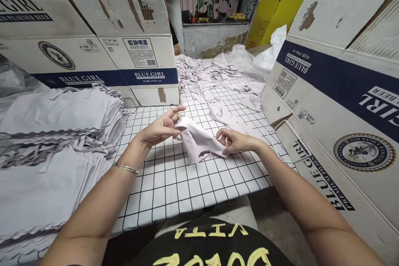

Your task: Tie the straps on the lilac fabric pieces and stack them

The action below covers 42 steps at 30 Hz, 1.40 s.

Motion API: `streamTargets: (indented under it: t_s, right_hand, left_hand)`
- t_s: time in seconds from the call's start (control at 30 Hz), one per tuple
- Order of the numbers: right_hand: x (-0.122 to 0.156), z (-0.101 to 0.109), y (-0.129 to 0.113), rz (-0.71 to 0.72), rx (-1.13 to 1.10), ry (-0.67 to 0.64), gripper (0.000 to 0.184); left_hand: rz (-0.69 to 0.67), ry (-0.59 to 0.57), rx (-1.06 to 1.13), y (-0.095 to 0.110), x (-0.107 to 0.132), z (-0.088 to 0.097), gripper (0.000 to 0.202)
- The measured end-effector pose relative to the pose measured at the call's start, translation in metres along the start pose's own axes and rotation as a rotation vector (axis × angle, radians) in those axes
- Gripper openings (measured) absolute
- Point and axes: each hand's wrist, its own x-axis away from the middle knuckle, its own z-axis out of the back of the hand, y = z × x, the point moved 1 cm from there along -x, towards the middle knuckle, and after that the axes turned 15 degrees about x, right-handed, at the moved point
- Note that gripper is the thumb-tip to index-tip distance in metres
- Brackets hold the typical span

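My left hand (160,129) pinches the upper left corner of a small pale lilac cloth piece (199,141), its other fingers spread above it. My right hand (233,140) grips the same piece at its lower right end. The cloth hangs slack between both hands, just over the white table cover with a black grid (174,183). A thin metal bangle (129,169) sits on my left wrist.
Stacks of flat pale cloth pieces (52,133) fill the left side. Loose cloth pieces (218,83) lie scattered at the far end of the table. Large "Blue Girl" cardboard boxes stand at the back left (93,37) and along the right (343,91).
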Motion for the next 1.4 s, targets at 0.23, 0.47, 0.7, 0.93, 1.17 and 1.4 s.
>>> streamTargets:
  t_s: [0.23,0.47,0.7,0.93,1.17,1.4]
  right_hand:
    - [0.009,-0.047,-0.015,0.146,0.266,0.291,0.063]
    - [0.029,-0.08,-0.013,0.24,0.536,0.471,0.021]
    - [0.021,-0.041,-0.017,-0.035,-0.404,0.739,0.025]
    - [0.034,-0.009,-0.034,-0.074,-0.589,0.381,0.035]
    - [0.023,-0.018,-0.023,-0.338,0.004,1.141,0.012]
    - [0.049,-0.022,0.006,-0.142,0.341,0.318,0.03]
  left_hand:
    - [-0.094,0.144,-0.396,-0.02,0.003,-0.017,0.037]
    - [-0.123,0.323,-0.604,-0.022,-0.002,-0.02,0.015]
    - [0.038,0.25,-0.275,-0.006,0.013,-0.015,0.042]
    - [-0.328,0.368,-0.708,0.016,0.042,-0.043,0.05]
    - [-0.492,1.039,-1.458,0.003,0.03,-0.007,0.023]
    - [0.229,0.264,-1.336,-0.034,0.055,0.008,0.029]
